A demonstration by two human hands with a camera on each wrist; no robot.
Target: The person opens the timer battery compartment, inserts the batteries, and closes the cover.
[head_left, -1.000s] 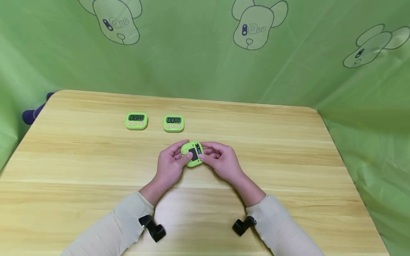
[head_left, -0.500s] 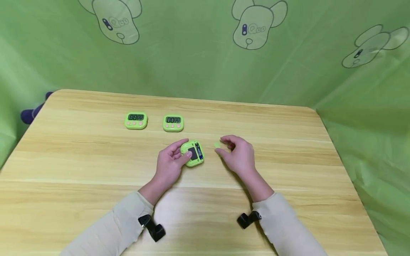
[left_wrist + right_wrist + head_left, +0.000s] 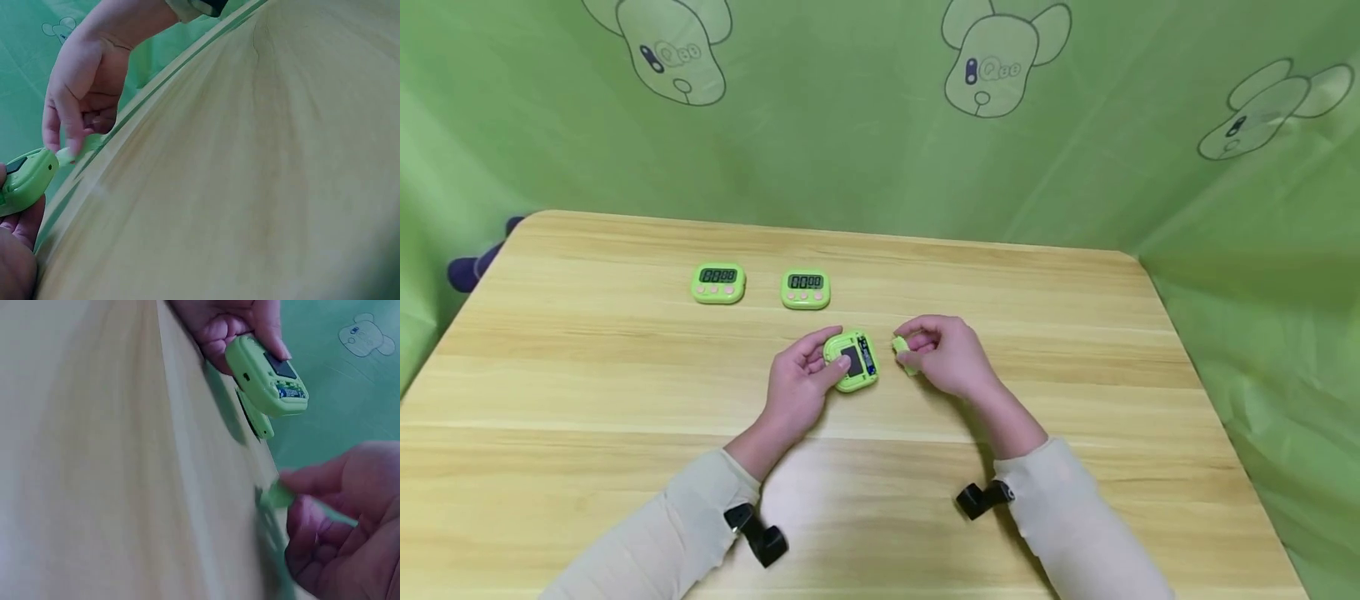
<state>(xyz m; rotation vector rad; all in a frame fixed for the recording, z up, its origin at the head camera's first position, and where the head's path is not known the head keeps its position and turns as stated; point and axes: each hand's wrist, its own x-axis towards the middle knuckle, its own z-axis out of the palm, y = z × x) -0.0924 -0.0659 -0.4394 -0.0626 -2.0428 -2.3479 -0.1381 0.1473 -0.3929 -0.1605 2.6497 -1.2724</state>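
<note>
My left hand (image 3: 799, 381) holds a green digital timer (image 3: 859, 382) back side up, with the thumb over its dark rectangular patch. In the right wrist view a battery (image 3: 290, 393) shows in the timer's uncovered slot. Just to the right, my right hand (image 3: 951, 354) pinches a small green battery cover (image 3: 901, 344) between thumb and fingers. A narrow gap separates the cover from the timer in the head view. In the left wrist view the cover (image 3: 91, 142) hangs from the right fingertips beside the timer (image 3: 31, 181).
Two more green timers, a left one (image 3: 718, 284) and a right one (image 3: 806, 289), lie screen up behind the hands on the wooden table (image 3: 1075, 375). A green printed curtain (image 3: 865, 150) hangs behind the table. A purple object (image 3: 466, 273) shows past its left edge.
My right hand has drawn away to the right from the timer with the cover, then come slightly back as the cover turned in its fingers. The left hand and timer have stayed put.
</note>
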